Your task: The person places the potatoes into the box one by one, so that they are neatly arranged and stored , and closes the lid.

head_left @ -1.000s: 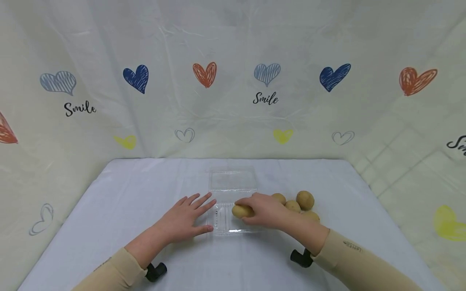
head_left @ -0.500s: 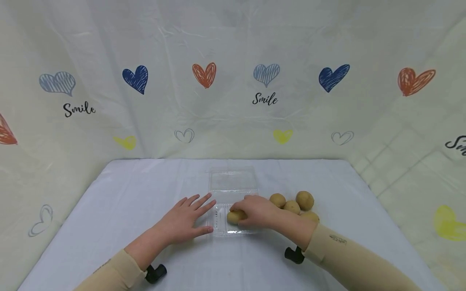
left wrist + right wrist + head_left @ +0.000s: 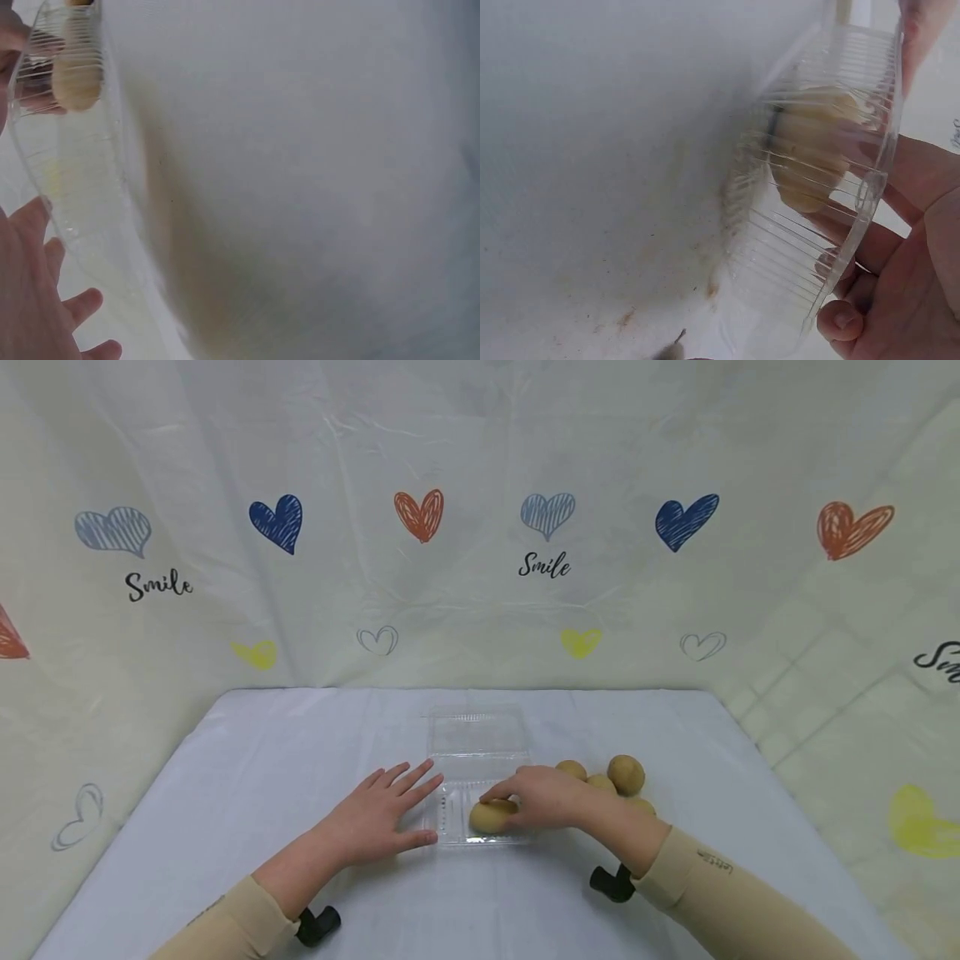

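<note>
A clear plastic clamshell container (image 3: 453, 837) stands with its lid (image 3: 480, 731) folded back. Inside its base lies a potato (image 3: 489, 817), with my right hand (image 3: 551, 797) gripping it between thumb and fingers. Through the ribbed wall in the right wrist view, the potato (image 3: 810, 154) shows with fingertips against it. My left hand (image 3: 375, 818) is spread flat at the container's left edge, fingertips at the rim. In the left wrist view the left fingers (image 3: 82, 306) are straight and apart, holding nothing.
Several more potatoes (image 3: 626, 774) are grouped on the white tablecloth (image 3: 300, 735) right of the container, partly hidden behind the right hand and forearm. A backdrop (image 3: 480, 635) with printed hearts rises behind the table. Each wrist carries a black camera mount (image 3: 613, 883).
My right hand has lowered the potato into the container base, then shifted it slightly toward the near side. The left hand has stayed in place.
</note>
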Available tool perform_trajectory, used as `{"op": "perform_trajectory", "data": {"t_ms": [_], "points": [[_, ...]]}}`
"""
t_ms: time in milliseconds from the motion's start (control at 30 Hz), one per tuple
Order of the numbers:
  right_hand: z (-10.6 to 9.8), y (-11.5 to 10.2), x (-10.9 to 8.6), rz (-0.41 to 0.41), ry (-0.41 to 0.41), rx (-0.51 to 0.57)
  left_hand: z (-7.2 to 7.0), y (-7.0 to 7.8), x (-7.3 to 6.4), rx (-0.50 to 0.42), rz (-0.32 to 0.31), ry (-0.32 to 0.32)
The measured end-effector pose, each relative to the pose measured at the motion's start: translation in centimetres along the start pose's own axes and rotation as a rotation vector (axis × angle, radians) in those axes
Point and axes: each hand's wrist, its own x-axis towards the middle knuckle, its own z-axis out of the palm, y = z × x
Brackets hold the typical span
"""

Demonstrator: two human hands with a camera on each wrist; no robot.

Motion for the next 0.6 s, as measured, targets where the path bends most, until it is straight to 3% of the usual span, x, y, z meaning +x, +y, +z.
{"op": "perform_trajectory", "data": {"t_ms": [267,600], "points": [[0.0,-0.4,0.5,-0.037,0.001,0.051,-0.1,0.1,0.0,-0.021,-0.005,-0.021],[0.1,-2.0,2.0,-0.077,-0.009,0.064,0.1,0.0,-0.1,-0.035,0.020,0.006]]}}
